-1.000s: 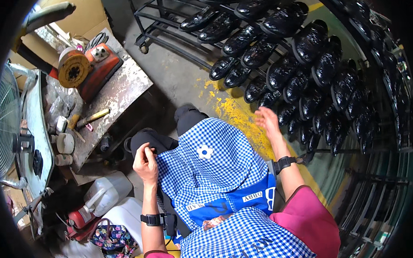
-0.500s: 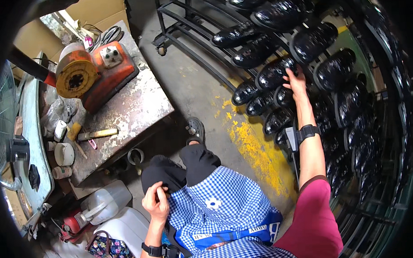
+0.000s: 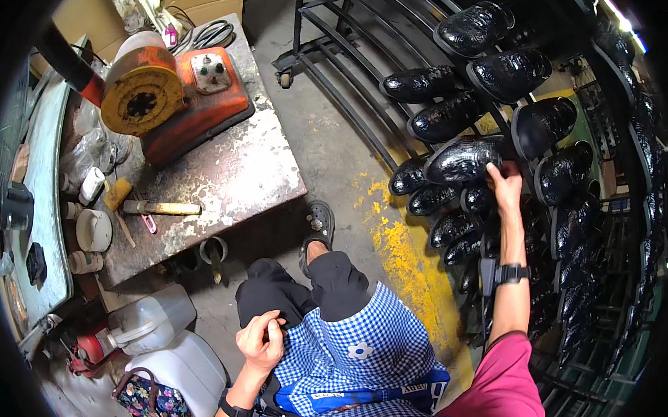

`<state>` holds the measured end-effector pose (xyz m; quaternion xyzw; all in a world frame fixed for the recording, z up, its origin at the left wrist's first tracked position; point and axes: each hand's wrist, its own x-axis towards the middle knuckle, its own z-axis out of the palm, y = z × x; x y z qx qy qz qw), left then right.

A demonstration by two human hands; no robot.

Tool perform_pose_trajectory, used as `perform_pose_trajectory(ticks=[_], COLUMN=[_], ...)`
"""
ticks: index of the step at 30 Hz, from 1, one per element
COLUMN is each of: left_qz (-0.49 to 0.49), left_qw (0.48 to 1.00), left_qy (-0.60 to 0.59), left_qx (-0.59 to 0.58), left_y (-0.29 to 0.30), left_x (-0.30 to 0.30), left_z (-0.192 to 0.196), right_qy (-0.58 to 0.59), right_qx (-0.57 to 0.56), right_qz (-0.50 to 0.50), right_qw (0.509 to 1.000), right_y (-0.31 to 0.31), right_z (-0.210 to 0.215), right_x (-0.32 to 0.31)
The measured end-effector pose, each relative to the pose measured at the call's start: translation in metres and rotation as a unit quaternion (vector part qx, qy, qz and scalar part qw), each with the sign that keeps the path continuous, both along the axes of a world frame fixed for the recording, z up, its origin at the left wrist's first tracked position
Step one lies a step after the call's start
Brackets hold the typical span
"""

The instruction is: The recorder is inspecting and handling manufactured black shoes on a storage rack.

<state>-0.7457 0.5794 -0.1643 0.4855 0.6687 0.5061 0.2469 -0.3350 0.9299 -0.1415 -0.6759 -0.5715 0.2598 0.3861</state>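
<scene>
At the rack on the right, my right hand (image 3: 506,186) is closed on the back end of a glossy black shoe (image 3: 457,162). Its thumb lies on the near side; the other fingers are partly hidden behind the shoe. The shoe's toe points left, and its surface looks wrinkled and shiny, like a plastic wrap. Several similar black shoes (image 3: 512,73) sit close around it on the black metal rack (image 3: 338,87). Over my lap, near the blue checked apron (image 3: 397,331), my left hand (image 3: 262,343) is curled closed. Whatever its fingers may hold is hidden.
On the left stands a worn workbench (image 3: 266,163) with an orange machine (image 3: 198,103), a yellow-handled tool (image 3: 161,208) and a white tub (image 3: 93,230). Below are a translucent jerrycan (image 3: 157,317), a white container (image 3: 189,371) and a flowered bag (image 3: 161,406). Yellow paint (image 3: 413,272) marks the floor.
My right hand has gone from reaching over the shoe to gripping its back end, and the shoe looks shifted toward me. The view has swung slightly left. My left hand stays curled.
</scene>
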Motion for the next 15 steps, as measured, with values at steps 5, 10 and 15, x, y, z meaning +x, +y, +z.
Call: perform_pose_trajectory(ticks=[5,10,15], left_qz=[0.003,0.004,0.012], left_qw=[1.0,1.0,0.999], left_qy=[-0.008,-0.021,-0.03], left_qx=[0.014,0.016,0.011], left_y=[0.0,-0.006,-0.017], left_x=[0.0,-0.003,-0.012], left_z=[0.002,0.002,-0.003], right_qy=[0.154,0.197,0.2], right_qx=[-0.035,-0.018,0.013], right_qz=[0.056,0.129,0.207], right_qw=[0.986,0.972,0.958], right_y=[-0.068,-0.102,-0.103], right_z=[0.027,0.044,0.07], right_x=[-0.066,-0.121,-0.175])
